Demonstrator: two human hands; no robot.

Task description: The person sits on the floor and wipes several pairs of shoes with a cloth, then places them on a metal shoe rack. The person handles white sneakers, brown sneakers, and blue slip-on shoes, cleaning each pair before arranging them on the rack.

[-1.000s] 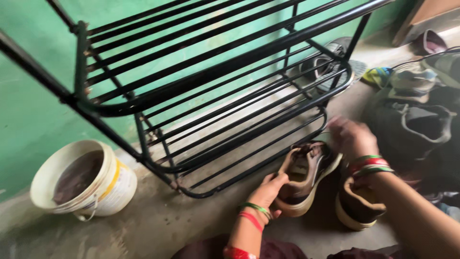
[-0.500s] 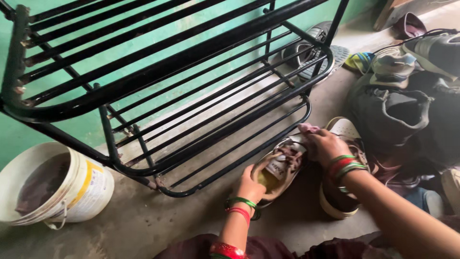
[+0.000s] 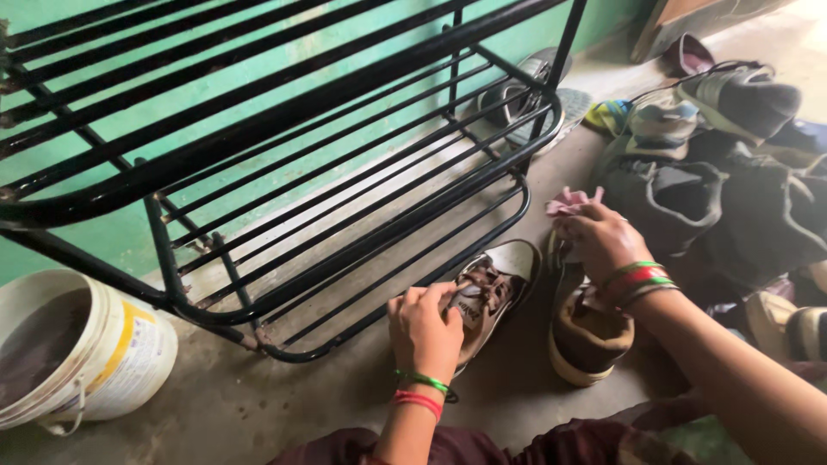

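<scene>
Gripping the heel end of a brown lace-up shoe [image 3: 487, 293], the left hand [image 3: 424, 331] has its fingers curled over the collar, clamped on the shoe. That shoe rests on the concrete floor [image 3: 258, 405], its pale toe pointing away from the left hand and lying just beside the lowest front bar of a black metal shoe rack [image 3: 284, 172]. Green and red bangles sit on the left wrist.

The right hand [image 3: 599, 241] is closed on a small pink cloth [image 3: 570, 201], which sticks out beyond the fingers on the far side. Directly beneath and toward the wearer from the right hand stands a second brown shoe [image 3: 590, 331] with a cream sole, opening upward; the hand appears to touch its upper, though contact cannot be confirmed. The two brown shoes lie near one another, the second to the right of the first.

Beyond and to the right of the right hand, a pile of dark and grey shoes [image 3: 715, 181] covers the floor. Further off, past the far end of the rack, a grey sandal [image 3: 525, 95] leans by the green wall [image 3: 362, 34].

Well to the left of the left hand, a white plastic bucket [image 3: 95, 362] with a yellow label stands on the floor, holding dark murky liquid.
</scene>
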